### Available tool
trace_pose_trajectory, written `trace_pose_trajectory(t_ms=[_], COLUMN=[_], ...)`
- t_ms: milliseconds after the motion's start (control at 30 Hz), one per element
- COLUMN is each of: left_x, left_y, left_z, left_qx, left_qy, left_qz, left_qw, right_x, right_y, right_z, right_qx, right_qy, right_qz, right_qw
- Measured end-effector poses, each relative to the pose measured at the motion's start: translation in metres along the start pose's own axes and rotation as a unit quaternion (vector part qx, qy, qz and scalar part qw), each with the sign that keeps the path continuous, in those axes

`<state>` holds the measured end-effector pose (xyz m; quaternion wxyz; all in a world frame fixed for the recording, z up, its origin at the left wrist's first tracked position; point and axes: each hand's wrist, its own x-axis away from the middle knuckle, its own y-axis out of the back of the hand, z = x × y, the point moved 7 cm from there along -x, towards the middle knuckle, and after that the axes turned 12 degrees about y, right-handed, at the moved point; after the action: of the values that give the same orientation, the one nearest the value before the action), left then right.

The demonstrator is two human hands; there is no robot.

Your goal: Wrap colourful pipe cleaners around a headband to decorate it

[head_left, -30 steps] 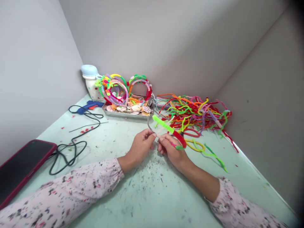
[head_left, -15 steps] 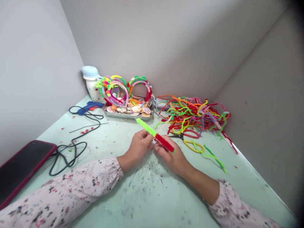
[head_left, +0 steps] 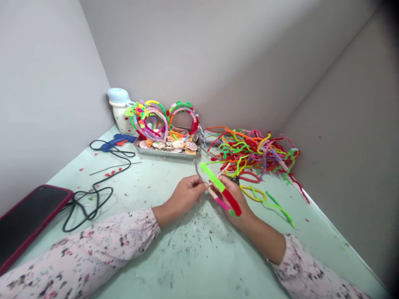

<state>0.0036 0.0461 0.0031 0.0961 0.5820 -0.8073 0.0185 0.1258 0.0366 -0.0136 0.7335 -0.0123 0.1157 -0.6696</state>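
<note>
A headband (head_left: 222,187) partly wrapped in coloured pipe cleaners is held between my two hands above the table. Its bright green and red stretch faces me, and a pink and pale stretch curves beneath; one end shows as a thin bare grey strip. My left hand (head_left: 183,195) is closed, thumb and fingertips pinching the band near where the pale wrap meets the bare strip. My right hand (head_left: 241,211) is curled around the wrapped side, its fingers mostly behind the band. A pale pipe cleaner tip (head_left: 223,168) pokes up by the right fingers.
At the back, a metal tray (head_left: 165,153) holds shells and finished headbands (head_left: 156,111), beside a white bottle (head_left: 121,114). A blue glue gun (head_left: 116,142), its black cord (head_left: 99,182) and a phone (head_left: 34,220) lie left. Pipe cleaners (head_left: 252,149) and scissors (head_left: 249,194) lie right.
The headband has turned and shifted right and slightly down, bringing its bare grey end and the pink stretch into sight. Both hands moved slightly right with it.
</note>
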Motion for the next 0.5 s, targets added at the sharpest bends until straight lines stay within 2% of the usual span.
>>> trace_pose_trajectory(t_ms=[200, 333, 500], left_x=[-0.0005, 0.0001, 0.001], left_y=[0.0, -0.0017, -0.0044], left_z=[0.0029, 0.0028, 0.0019], left_qx=[-0.004, -0.013, -0.03], left_qy=[0.0, 0.014, 0.015], left_qz=[0.003, 0.004, 0.015], left_qw=[1.0, 1.0, 0.999], right_x=[-0.0028, -0.002, 0.0004], right_y=[0.0026, 0.0021, -0.001], right_z=[-0.0019, 0.0009, 0.0025], right_qx=[0.028, 0.056, 0.03], right_qy=[0.04, 0.035, 0.0], right_qz=[-0.007, -0.011, -0.008], right_qw=[0.999, 0.998, 1.0])
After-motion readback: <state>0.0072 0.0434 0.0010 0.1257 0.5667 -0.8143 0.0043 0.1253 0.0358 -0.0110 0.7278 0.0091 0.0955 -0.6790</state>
